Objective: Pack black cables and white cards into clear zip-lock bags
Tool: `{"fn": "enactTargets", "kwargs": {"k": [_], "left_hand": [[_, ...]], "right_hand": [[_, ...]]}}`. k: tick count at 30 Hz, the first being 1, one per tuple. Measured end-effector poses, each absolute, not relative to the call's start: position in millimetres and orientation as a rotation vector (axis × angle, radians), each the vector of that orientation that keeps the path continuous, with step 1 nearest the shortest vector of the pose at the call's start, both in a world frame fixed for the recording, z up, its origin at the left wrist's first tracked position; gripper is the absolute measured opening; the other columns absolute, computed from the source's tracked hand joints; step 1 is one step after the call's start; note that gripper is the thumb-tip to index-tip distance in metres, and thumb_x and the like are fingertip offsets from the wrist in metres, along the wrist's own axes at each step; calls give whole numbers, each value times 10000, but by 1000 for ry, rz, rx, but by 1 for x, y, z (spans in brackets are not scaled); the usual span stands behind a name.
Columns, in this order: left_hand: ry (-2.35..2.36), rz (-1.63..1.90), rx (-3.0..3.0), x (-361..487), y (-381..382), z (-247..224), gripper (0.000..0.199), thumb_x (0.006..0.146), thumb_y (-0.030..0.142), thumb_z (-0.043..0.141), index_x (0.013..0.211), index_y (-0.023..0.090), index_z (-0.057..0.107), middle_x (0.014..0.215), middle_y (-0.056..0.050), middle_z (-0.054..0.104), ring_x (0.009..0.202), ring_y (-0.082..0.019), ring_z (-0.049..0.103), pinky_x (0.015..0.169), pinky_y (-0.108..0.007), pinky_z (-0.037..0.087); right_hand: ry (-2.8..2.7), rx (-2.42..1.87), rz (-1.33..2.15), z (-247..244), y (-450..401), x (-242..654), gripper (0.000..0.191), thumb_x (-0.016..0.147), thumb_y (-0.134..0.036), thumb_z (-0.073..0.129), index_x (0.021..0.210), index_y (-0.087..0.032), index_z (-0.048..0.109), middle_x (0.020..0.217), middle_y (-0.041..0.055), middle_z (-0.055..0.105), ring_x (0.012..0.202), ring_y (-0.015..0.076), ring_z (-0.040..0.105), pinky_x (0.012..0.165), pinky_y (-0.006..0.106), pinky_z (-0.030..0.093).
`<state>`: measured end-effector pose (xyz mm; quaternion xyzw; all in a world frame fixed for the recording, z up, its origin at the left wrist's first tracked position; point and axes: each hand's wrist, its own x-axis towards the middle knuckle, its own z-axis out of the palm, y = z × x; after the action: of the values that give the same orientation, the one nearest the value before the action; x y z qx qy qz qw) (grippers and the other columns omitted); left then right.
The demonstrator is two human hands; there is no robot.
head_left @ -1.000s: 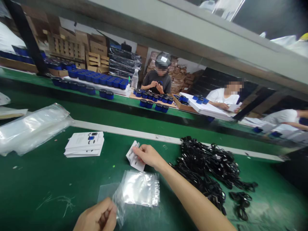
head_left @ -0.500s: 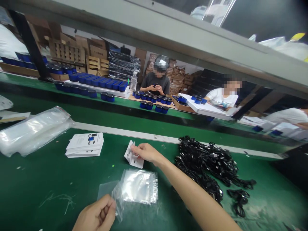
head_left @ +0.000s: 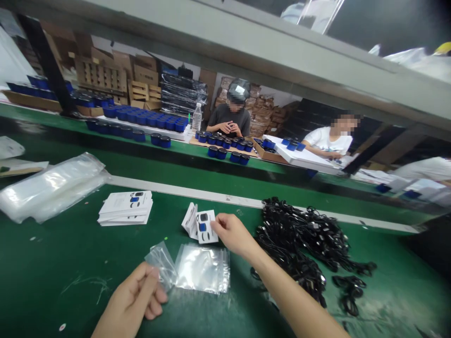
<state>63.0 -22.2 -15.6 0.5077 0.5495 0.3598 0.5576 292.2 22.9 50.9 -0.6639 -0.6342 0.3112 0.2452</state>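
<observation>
My L hand [head_left: 132,295]: pinching clear bag [head_left: 162,265], just L of bag pile [head_left: 202,270].
My R hand [head_left: 234,234]: gripping printed card [head_left: 207,227] at its R edge, beyond bag pile, next to folded leaflets [head_left: 190,220].
Cables [head_left: 303,239]: black heap, R.

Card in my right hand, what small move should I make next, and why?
Probably bring the card toward the bag: your right hand grips the card by its edge, your left hand holds the bag, and the two are apart.
</observation>
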Motion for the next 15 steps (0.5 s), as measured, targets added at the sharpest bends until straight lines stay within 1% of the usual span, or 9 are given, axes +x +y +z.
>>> {"fn": "enactTargets", "kwargs": {"k": [2,4,7,10,11,12,13,14,15], "left_hand": [[1326,861,1264,61,-16,-15,510,737,696,488,706,195,573,638,-22,696,491,-142,625,486,-238,525],[1385,890,1352,63,-12,-15,493,779,675,432,764,202,568,693,-30,707,546,-168,656,533,-278,556],[1491,965,1446,70,-12,-15,406,830,595,402,693,229,513,571,36,610,508,-140,594,508,-236,500],[1614,1044,1503,77,-13,-11,334,837,514,424,655,240,477,495,72,485,472,-120,502,465,-208,413],[1653,1076,1515,78,-13,-10,315,836,499,422,666,241,482,499,72,479,474,-122,496,460,-208,405],[1681,1106,1525,78,-13,-7,303,835,490,415,676,241,486,506,69,484,476,-125,497,459,-210,406],[1700,1129,1536,79,-12,-5,301,834,484,409,672,241,483,506,67,485,473,-127,498,455,-211,409],[1709,1148,1548,79,-12,-2,302,833,480,406,661,242,474,496,69,476,460,-127,491,444,-210,407],[1713,1158,1561,79,-12,1,300,834,474,405,650,244,464,482,73,460,443,-125,480,429,-208,401]], "right_hand": [[-1809,-1762,780,60,-6,285,264,892,-203,471,631,-179,503,610,-23,525,594,133,485,575,261,352],[-1916,-1688,731,61,-32,272,228,865,-189,497,637,-187,504,655,-10,561,664,155,506,649,285,355],[-2113,-1429,480,42,-59,246,163,820,-132,491,669,-188,514,670,10,595,635,163,528,684,312,385],[-1809,-1358,245,8,-74,216,133,842,-136,459,779,-202,556,736,43,609,696,202,564,702,347,421],[-1624,-1392,252,-4,-78,206,113,840,-153,490,902,-210,566,842,66,628,776,221,586,723,352,440],[-1437,-1411,299,-14,-82,197,249,818,-196,548,1067,-207,532,992,106,627,873,249,600,760,371,459],[-1272,-1403,414,-24,-86,189,408,789,-246,603,1173,-198,473,1075,130,616,899,259,614,767,372,481],[-1134,-1378,586,-31,-89,184,467,784,-296,622,1203,-189,446,1062,133,631,851,251,642,726,355,510],[-1018,-1349,770,-35,-92,181,423,796,-345,612,1159,-182,471,980,121,662,756,239,667,654,334,531]]}}
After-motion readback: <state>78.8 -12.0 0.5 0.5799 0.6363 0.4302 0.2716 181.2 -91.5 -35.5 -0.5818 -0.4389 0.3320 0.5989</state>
